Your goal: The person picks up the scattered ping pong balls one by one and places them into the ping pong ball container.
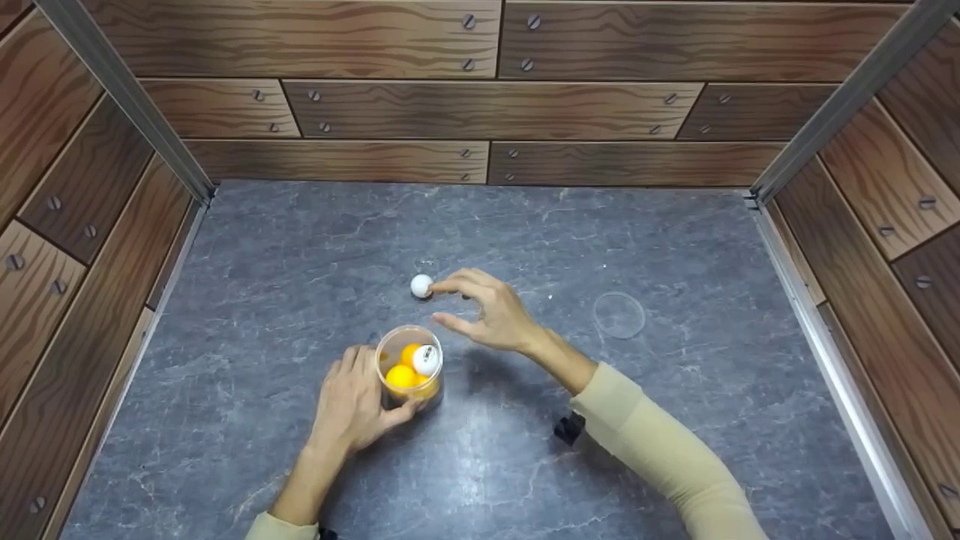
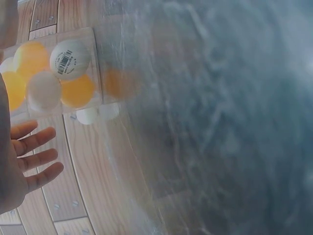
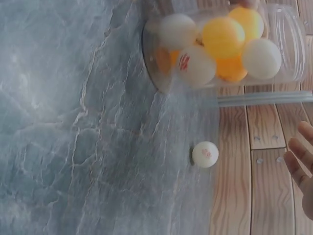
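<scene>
My left hand [image 1: 351,401] grips a clear plastic jar [image 1: 409,330] from its left side, thumb along the near side and fingers around the far side. Inside lie several table tennis balls, among them an orange ball [image 3: 223,37] and a white ball with black print [image 2: 70,59]. Beyond the jar, a loose white table tennis ball [image 1: 421,286] rests on the table. My right hand [image 1: 487,307] reaches over from the right, index fingertip right at that ball, thumb held apart below. Nothing is gripped between its fingers. In the right wrist view the loose ball [image 3: 205,154] shows red print.
A clear round lid [image 1: 619,315] lies flat on the grey marbled table [image 1: 300,247], right of my right hand. Wood-patterned walls [image 1: 480,109] with metal corner posts enclose the table at the back and both sides.
</scene>
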The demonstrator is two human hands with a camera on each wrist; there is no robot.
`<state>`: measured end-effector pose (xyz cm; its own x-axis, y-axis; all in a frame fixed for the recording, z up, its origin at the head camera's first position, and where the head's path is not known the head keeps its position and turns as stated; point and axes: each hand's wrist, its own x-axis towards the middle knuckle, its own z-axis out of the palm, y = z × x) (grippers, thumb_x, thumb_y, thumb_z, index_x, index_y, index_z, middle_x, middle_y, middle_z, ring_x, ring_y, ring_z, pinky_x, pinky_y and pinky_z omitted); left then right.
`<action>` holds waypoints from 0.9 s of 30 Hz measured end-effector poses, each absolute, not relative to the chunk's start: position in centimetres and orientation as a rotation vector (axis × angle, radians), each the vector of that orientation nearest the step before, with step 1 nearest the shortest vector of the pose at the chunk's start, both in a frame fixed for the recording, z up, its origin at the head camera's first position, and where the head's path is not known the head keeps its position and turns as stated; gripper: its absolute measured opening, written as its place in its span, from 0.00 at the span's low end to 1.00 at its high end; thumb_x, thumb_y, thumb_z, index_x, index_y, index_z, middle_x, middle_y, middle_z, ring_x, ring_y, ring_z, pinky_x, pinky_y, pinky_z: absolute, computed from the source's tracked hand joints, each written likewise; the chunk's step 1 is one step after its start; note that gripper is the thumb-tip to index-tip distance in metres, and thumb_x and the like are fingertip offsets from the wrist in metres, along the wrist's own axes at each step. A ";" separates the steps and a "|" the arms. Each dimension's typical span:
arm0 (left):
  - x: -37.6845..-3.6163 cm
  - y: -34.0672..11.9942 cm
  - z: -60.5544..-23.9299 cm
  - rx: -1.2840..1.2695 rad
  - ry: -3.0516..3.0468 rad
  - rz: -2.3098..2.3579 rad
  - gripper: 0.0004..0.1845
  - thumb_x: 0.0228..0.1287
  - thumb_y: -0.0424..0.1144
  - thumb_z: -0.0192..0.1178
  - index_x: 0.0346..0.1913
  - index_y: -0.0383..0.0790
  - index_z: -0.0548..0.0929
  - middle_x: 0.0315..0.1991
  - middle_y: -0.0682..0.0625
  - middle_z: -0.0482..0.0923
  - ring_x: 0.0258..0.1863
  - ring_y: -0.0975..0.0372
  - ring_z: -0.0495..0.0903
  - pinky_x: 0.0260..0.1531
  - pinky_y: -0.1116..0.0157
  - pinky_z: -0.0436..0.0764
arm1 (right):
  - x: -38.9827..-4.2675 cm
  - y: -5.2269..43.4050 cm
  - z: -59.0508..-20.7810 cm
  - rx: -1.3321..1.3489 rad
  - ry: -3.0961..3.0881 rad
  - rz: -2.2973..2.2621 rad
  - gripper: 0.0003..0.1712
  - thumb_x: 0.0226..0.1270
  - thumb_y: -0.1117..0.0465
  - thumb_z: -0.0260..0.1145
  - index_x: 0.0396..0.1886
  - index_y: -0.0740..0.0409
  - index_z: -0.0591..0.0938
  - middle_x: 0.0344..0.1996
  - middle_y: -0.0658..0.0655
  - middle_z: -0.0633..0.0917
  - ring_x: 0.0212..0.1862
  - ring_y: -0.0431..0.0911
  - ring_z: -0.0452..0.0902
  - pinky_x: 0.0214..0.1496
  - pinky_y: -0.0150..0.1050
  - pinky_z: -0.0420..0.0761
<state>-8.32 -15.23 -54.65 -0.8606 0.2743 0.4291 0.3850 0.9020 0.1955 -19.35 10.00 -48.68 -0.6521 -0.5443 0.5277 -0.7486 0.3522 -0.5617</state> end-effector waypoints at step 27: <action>-8.3 -15.2 -54.5 -0.477 -2.673 -0.393 0.50 0.48 0.76 0.63 0.55 0.31 0.79 0.44 0.41 0.81 0.44 0.49 0.81 0.39 0.53 0.83 | -24.1 9.1 -53.8 0.838 -2.692 1.250 0.28 0.68 0.49 0.75 0.63 0.57 0.84 0.55 0.58 0.88 0.56 0.59 0.85 0.55 0.53 0.87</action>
